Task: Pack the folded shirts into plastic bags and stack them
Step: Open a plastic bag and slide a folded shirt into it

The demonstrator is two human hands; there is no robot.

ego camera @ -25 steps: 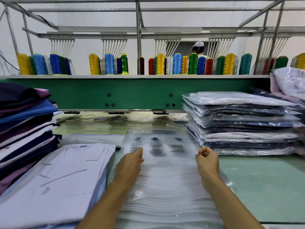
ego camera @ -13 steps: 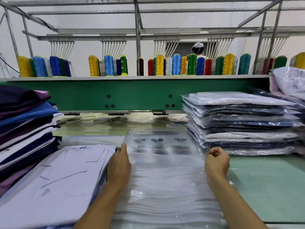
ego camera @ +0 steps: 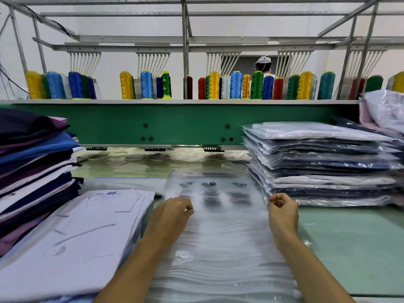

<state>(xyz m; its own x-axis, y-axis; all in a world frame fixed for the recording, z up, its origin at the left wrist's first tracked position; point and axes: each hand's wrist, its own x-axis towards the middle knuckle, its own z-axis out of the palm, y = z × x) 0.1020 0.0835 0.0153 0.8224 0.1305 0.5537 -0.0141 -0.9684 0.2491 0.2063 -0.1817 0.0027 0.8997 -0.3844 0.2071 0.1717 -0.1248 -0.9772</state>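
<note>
A pile of empty clear plastic bags (ego camera: 220,241) with black print lies in front of me on the green table. My left hand (ego camera: 172,213) rests on the pile's left part, its fingertips curled and pinching the top bag. At the pile's right edge, my right hand (ego camera: 283,209) pinches the top bag between thumb and curled fingers. A folded white shirt (ego camera: 76,232) lies just left of the bags. Unpacked folded shirts (ego camera: 32,162) in navy, blue, purple and white are stacked at far left. Bagged shirts (ego camera: 317,162) form a stack at right.
A green machine beam (ego camera: 185,123) crosses the back of the table (ego camera: 354,248), with a shelf of coloured thread cones (ego camera: 236,86) above it. More bagged garments (ego camera: 384,110) sit at far right. A person in a white cap (ego camera: 263,64) stands behind the shelf.
My left hand slid left to the shirt's edge, then came back onto the bags with fingers curled. My right hand moved right to the pile's edge and pinches there.
</note>
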